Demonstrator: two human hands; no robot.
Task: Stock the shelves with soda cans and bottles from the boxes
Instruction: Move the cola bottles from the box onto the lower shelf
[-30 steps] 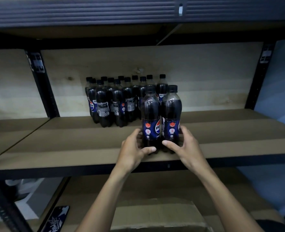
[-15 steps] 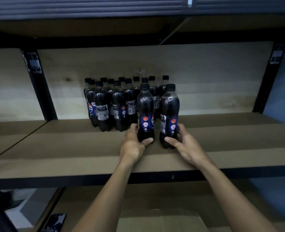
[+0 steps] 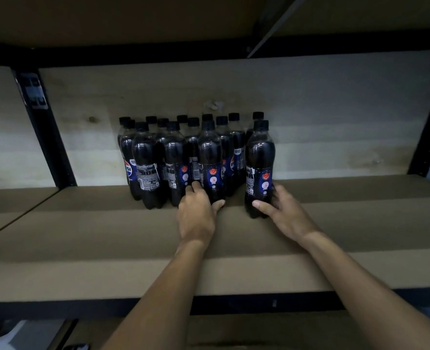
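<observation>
Two bare hands hold plastic soda bottles upright on a brown wooden shelf board (image 3: 108,248) framed by black metal uprights (image 3: 50,137). Every bottle is filled with near-black cola, closed with a black screw cap and wrapped in a blue label. The left hand (image 3: 196,215) curls round the base of one blue-labelled cola bottle (image 3: 210,160), thumb on its right side, fingers tucked between it and the standing cluster of capped cola bottles (image 3: 155,157) (about a dozen, packed in rows near the pale back panel (image 3: 309,122)). The right hand (image 3: 284,213) wraps the lower part of a second cola bottle (image 3: 259,168), just right of the cluster, with a gap between the two held bottles.
</observation>
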